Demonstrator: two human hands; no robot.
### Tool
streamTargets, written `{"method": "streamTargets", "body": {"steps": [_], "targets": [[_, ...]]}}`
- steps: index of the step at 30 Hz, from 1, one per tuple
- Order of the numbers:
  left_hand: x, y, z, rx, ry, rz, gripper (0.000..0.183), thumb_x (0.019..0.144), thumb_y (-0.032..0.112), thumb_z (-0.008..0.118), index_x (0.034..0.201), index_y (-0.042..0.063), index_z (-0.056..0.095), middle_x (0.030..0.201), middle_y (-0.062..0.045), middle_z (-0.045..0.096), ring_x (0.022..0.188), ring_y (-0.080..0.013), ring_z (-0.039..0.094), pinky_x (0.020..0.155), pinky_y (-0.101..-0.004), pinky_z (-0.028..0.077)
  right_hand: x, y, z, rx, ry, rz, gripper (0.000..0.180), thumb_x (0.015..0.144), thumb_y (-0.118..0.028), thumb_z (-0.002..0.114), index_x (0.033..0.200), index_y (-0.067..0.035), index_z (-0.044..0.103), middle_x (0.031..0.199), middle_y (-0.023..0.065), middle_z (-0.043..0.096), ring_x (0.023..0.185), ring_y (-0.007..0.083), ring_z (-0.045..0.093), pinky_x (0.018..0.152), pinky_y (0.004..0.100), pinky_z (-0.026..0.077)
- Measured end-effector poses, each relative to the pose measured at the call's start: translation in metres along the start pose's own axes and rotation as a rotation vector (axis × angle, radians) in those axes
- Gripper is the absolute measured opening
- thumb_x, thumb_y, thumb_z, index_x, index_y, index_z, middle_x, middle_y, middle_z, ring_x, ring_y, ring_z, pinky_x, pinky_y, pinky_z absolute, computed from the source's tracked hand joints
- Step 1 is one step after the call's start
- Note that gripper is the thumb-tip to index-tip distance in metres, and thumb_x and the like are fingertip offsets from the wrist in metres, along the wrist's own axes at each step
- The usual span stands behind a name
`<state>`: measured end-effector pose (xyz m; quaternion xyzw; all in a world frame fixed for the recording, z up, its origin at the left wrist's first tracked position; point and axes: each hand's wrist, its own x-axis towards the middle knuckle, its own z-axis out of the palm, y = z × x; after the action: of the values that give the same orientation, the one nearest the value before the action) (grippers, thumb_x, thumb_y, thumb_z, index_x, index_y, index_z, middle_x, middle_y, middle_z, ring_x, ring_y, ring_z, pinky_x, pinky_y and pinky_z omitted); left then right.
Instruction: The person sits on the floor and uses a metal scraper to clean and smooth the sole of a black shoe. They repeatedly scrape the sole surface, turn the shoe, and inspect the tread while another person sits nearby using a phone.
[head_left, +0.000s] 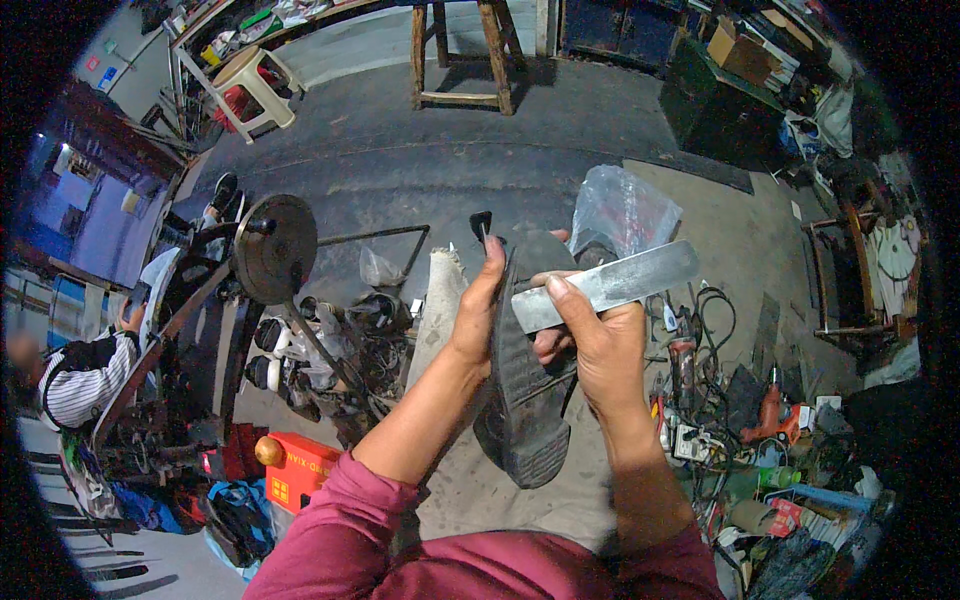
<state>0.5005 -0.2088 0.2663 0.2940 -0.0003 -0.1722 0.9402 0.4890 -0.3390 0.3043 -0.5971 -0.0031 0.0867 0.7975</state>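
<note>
Above a beige cloth (487, 514) over my lap, a dark shoe (534, 427) is held with its worn, treaded sole facing me. My left hand (476, 304) grips the shoe along its left edge, thumb pointing up; part of its grip is hidden behind the sole. In my right hand (604, 341) is a broad, flat metal blade (637, 274), pinched under the thumb. The blade slants up to the right, its lower left end over the sole; whether it touches cannot be told. A small dark flat piece (480, 222) shows just beyond my left thumb.
At left stands a machine with a round handwheel (275, 249); beyond it sits a person in a striped sleeve (97, 375). Several shoes (277, 367) lie below it, near a red box (300, 469). Rightward are a plastic bag (622, 210), a power strip (690, 442) and a red power tool (776, 409).
</note>
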Motion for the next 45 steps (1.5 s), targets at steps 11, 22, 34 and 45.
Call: {"method": "streamTargets", "body": {"steps": [11,22,34,45], "targets": [[-0.001,0.000,0.000,0.021,-0.046,-0.029,0.072,0.103,0.062,0.033,0.147,0.006,0.043,0.098,-0.014,0.070,0.047,-0.0168,0.057,0.040,-0.0286,0.046,-0.004,0.006,-0.002,0.071,0.010,-0.017,0.021,0.096,-0.017,0.066,0.104,0.002,0.071,0.079,0.0069,0.071,0.053,0.0116,0.063,0.046,0.0243,0.051],[0.007,-0.006,-0.004,0.068,0.035,-0.022,0.069,0.104,0.059,0.034,0.149,0.006,0.040,0.112,-0.018,0.068,0.056,-0.0210,0.065,0.049,-0.0314,0.056,-0.005,0.010,-0.013,0.018,-0.053,-0.024,0.021,0.096,-0.018,0.066,0.099,0.002,0.071,0.071,0.0061,0.068,0.051,0.0103,0.061,0.046,0.0227,0.049],[0.006,-0.006,-0.008,0.106,-0.001,0.002,0.068,0.105,0.056,0.036,0.149,0.004,0.042,0.120,-0.017,0.065,0.091,-0.0247,0.068,0.074,-0.0349,0.057,-0.019,0.010,-0.002,0.042,0.049,0.016,0.021,0.096,-0.016,0.066,0.100,0.004,0.071,0.071,0.0069,0.067,0.051,0.0108,0.060,0.046,0.0228,0.048],[0.005,-0.002,0.002,0.170,0.039,0.060,0.066,0.106,0.051,0.037,0.144,-0.002,0.049,0.133,-0.016,0.062,0.114,-0.0285,0.064,0.100,-0.0396,0.050,-0.016,0.012,-0.011,0.023,-0.085,-0.020,0.019,0.097,-0.013,0.065,0.099,0.004,0.072,0.073,0.0065,0.068,0.055,0.0101,0.061,0.051,0.0232,0.050]]}}
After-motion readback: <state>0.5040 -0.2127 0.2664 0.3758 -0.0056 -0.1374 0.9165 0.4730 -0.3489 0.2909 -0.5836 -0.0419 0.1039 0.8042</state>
